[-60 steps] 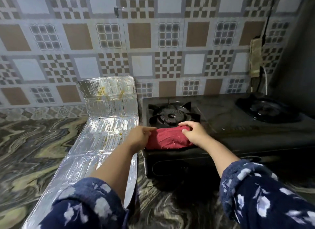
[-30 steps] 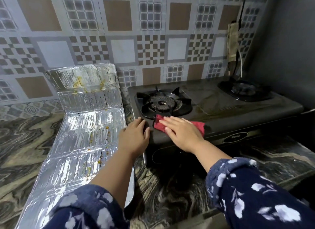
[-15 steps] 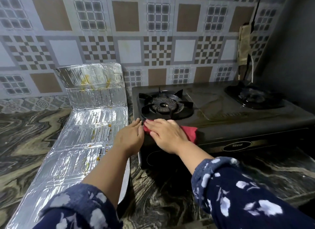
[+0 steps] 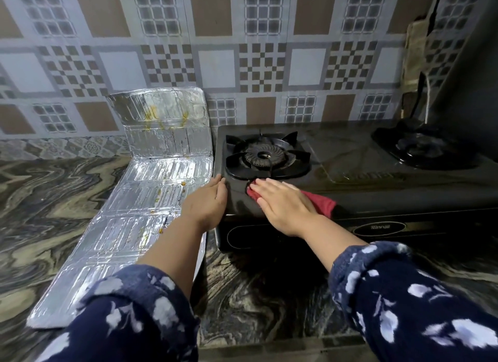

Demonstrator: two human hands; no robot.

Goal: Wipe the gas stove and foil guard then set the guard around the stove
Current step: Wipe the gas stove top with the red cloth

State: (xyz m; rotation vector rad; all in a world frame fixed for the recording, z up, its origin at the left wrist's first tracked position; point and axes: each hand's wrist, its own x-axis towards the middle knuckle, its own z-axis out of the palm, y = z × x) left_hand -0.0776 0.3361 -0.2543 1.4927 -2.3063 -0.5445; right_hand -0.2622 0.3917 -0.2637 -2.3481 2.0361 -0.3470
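Presently we log: right hand (image 4: 285, 205) flat, pressing red cloth (image 4: 322, 201) on gas stove (image 4: 350, 173); left hand (image 4: 207, 202) open, steadying its corner; stained foil guard (image 4: 129, 219) unwiped, unplaced.

One head-worn camera looks forward and down, close over the gas stove (image 4: 350, 173) on the surface (image 4: 54, 200), facing the tiled wall (image 4: 215, 51).

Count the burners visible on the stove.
2: the left burner just beyond the red cloth, and the right burner at the far right, dim in shadow.
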